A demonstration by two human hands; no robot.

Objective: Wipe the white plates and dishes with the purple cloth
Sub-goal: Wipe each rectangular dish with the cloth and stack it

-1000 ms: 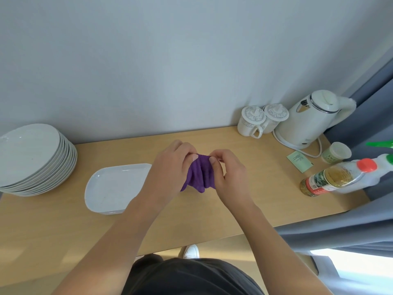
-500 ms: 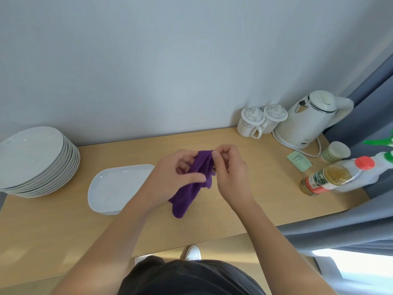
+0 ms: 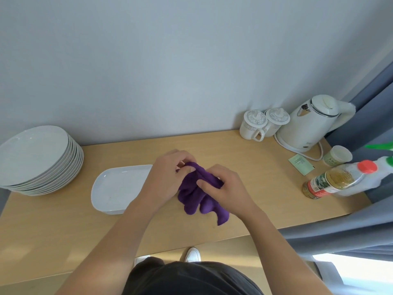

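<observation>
Head view: we pinch the purple cloth (image 3: 193, 196) with left grip (image 3: 168, 177) and right grip (image 3: 228, 188) over the bench (image 3: 63, 222), beside the white dish (image 3: 114, 188).

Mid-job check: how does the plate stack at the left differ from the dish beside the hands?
The plate stack is round; the dish is oblong with rounded corners. The plate stack is piled many high; the dish lies low on the table. The plate stack stands clear of the left hand, which hides the dish's right edge. Both are white.
</observation>
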